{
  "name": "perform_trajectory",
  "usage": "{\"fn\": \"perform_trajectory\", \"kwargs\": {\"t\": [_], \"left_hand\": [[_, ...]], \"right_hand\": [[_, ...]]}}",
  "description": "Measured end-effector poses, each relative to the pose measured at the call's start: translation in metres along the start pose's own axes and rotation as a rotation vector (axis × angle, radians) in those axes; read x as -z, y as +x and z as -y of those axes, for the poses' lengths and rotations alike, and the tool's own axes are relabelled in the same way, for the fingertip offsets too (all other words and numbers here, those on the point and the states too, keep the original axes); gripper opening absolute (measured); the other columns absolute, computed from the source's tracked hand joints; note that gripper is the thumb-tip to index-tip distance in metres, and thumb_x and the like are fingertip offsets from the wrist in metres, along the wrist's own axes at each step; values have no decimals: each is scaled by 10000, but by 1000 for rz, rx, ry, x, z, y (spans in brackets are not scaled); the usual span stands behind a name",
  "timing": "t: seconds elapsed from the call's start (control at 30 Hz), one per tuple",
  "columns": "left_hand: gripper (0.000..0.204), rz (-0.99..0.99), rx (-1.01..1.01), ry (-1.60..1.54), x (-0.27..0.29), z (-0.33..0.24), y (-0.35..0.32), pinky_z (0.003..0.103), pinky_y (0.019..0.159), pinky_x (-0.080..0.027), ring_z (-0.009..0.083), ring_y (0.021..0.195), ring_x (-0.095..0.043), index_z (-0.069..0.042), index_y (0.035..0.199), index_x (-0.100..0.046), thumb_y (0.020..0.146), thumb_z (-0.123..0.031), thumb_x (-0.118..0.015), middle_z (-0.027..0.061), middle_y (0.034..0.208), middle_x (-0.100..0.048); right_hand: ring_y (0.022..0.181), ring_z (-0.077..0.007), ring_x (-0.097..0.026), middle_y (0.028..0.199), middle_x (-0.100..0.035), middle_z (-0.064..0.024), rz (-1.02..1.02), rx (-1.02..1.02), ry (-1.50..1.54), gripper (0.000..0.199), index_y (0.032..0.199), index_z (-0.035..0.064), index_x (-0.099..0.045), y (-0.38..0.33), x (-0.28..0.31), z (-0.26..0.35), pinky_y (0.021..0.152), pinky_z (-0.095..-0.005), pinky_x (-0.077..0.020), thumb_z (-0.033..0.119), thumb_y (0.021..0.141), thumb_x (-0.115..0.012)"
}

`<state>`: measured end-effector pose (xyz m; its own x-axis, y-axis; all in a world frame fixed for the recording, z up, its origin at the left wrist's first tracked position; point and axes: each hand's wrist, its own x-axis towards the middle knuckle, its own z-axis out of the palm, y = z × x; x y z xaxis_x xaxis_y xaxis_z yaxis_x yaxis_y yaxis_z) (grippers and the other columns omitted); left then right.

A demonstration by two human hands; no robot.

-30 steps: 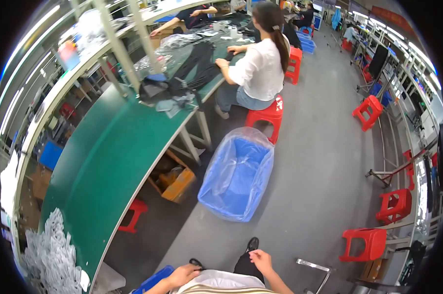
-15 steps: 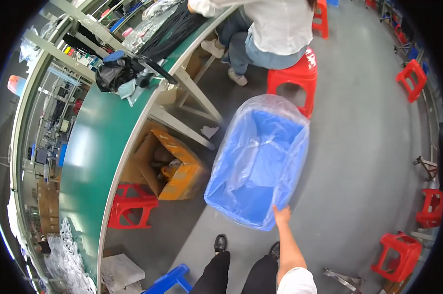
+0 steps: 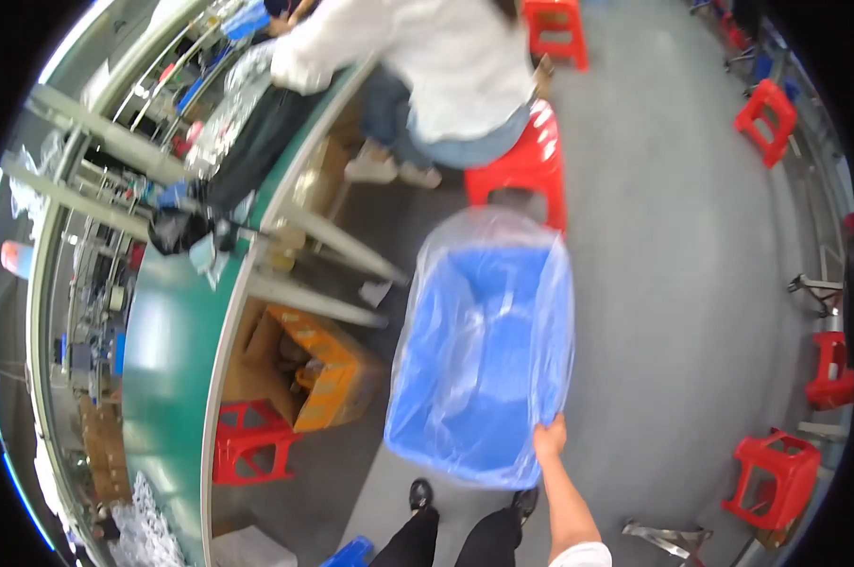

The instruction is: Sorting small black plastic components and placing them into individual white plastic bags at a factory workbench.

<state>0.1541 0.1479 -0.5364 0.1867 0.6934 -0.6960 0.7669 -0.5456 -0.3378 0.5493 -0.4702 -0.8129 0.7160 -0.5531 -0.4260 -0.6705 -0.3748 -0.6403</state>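
Seen from above, the person's right hand (image 3: 549,440) reaches forward and grips the near right corner of a blue bin (image 3: 484,359) lined with a clear plastic bag (image 3: 443,312); the fingers are closed on the rim; the bin stands on the grey floor (image 3: 673,283), just ahead of the person's black shoes (image 3: 419,493); the left hand is out of view; to the left runs a long green table (image 3: 167,369), with a cardboard box (image 3: 323,364) and a red stool (image 3: 247,442) beneath it; beyond the bin, another person in a white top (image 3: 446,57) sits on a red stool.
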Motion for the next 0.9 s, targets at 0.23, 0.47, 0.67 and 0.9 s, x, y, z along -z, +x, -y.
{"fn": "perform_trajectory", "kwargs": {"t": [0.23, 0.47, 0.67, 0.9], "left_hand": [[362, 59, -456, -46, 57, -259, 9, 411, 893, -473, 294, 1013, -621, -62, 1142, -674, 934, -339, -568, 182, 1094, -666], [370, 171, -770, -121, 70, -498, 6, 374, 897, -488, 256, 1024, -634, -78, 1163, -673, 955, -358, -550, 154, 1112, -676], [377, 326, -962, -165, 63, -696, -23, 342, 900, -501, 224, 1033, -644, -91, 1180, -672, 973, -375, -535, 131, 1126, -685], [539, 518, -1357, -221, 207, -1082, -298, 322, 862, -517, 170, 992, -625, -57, 1263, -607, 946, -491, -584, 66, 1088, -679]], "right_hand": [[947, -454, -642, 995, -661, -263, -99, -91, -251, 413, 1003, -10, -596, 49, 226, 13, 833, -512, -514, 205, 662, -684], [925, -435, -642, 1012, -633, -228, -367, -110, -451, 429, 1029, 3, -546, 162, 421, 38, 821, -490, -520, 149, 653, -693], [790, -379, -653, 889, -677, -201, -443, 187, -813, 408, 1077, 46, -675, 260, 581, 46, 704, -542, -507, 344, 799, -646], [941, -408, -627, 1034, -661, -214, -539, 132, -736, 440, 1165, 22, -628, 378, 714, 171, 821, -517, -494, 277, 806, -616]]}}
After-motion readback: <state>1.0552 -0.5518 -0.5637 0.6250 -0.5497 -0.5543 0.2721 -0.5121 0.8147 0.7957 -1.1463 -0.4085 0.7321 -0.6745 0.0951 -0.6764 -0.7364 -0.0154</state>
